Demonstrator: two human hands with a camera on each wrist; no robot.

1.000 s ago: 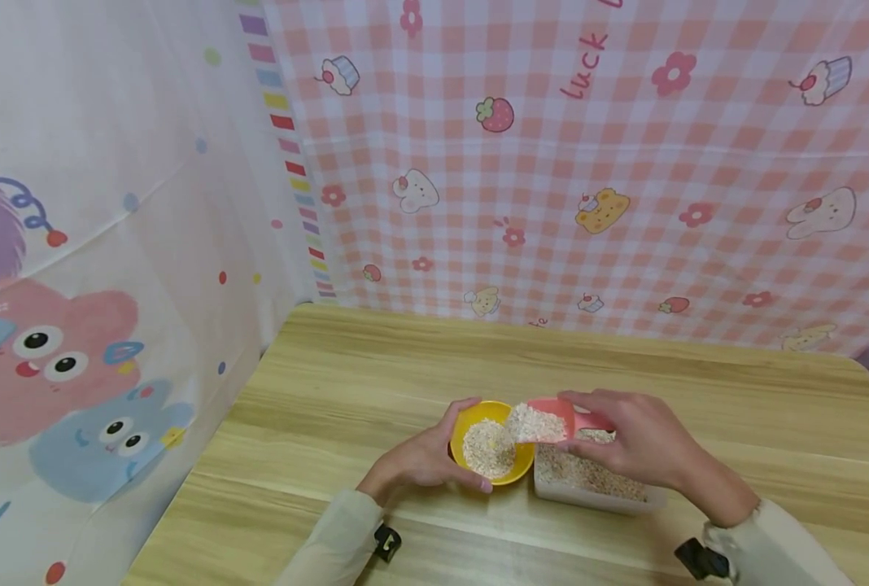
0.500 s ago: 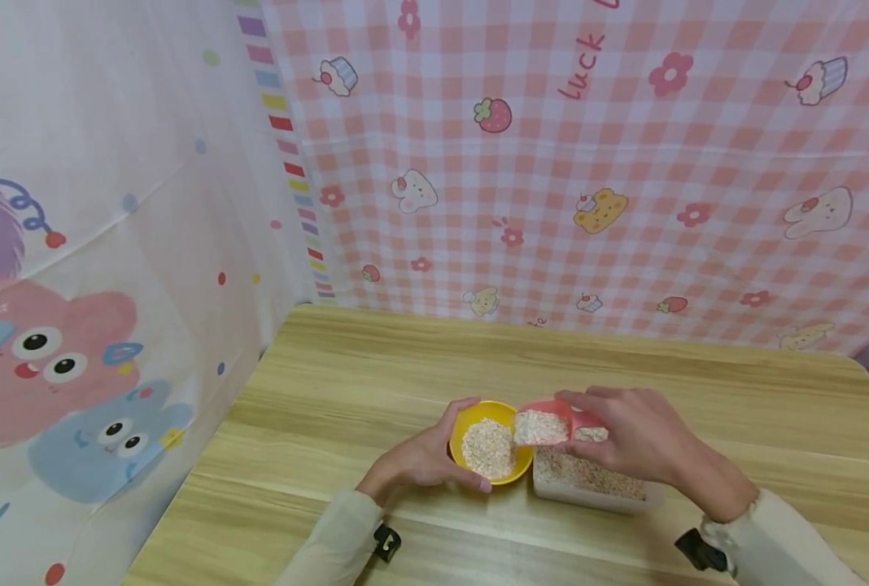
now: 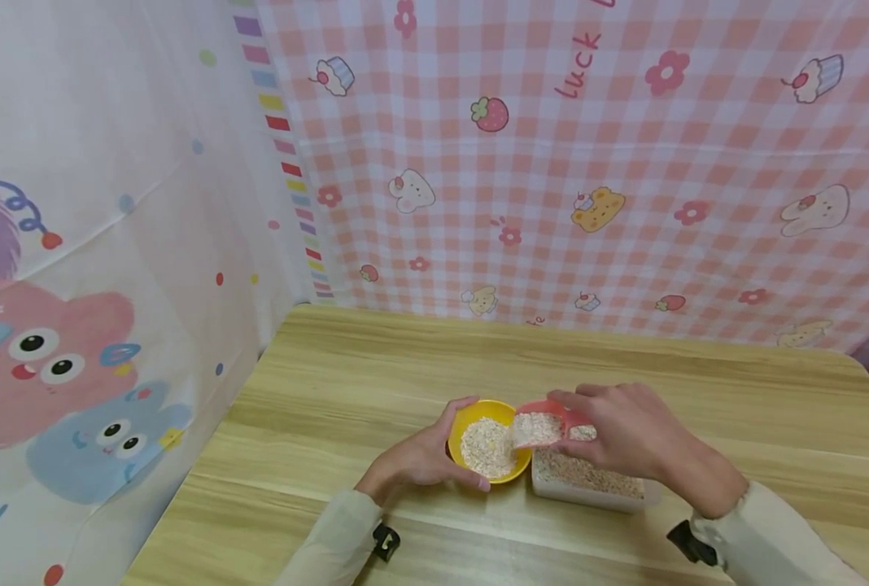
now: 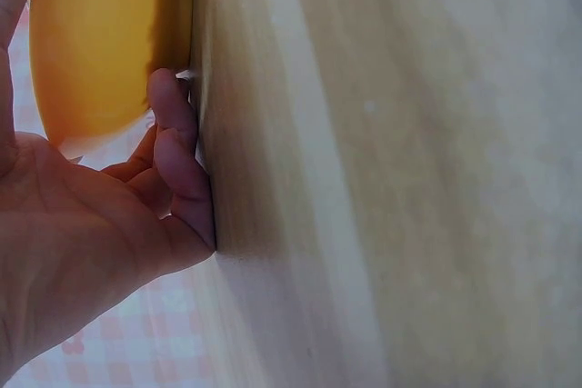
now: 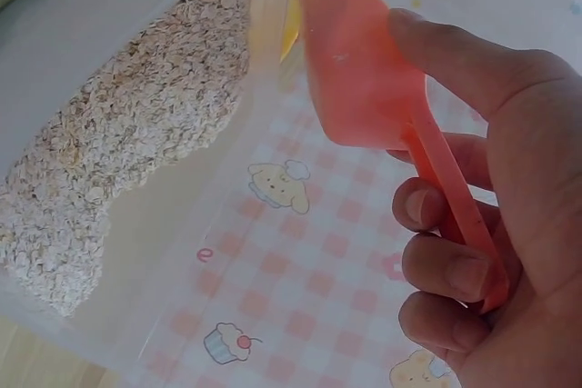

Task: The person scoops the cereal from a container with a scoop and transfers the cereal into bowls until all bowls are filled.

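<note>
My left hand (image 3: 429, 457) holds a yellow bowl (image 3: 469, 422) on the table from its left, thumb along the near side and a finger along the far side. Oat flakes (image 3: 487, 448) cover the bowl's bottom. In the left wrist view the lower fingers curl beside the bowl (image 4: 100, 34), close to the tabletop. My right hand (image 3: 628, 427) grips the handle of a pink scoop (image 5: 359, 70), its index finger lying along the scoop's side. Oats fill the scoop, whose front edge overlaps the bowl's right rim in the head view.
A translucent plastic container (image 3: 584, 496) of oats stands directly right of the bowl, partly under my right hand. The wooden table (image 3: 376, 358) meets a pink checked cloth (image 3: 537, 179) at the back. A white printed cloth (image 3: 149, 268) hangs on the left.
The scoop has drawn back slightly right from over the bowl, then shifted a little left again, its front dipping slightly. The left hand keeps its hold on the bowl.
</note>
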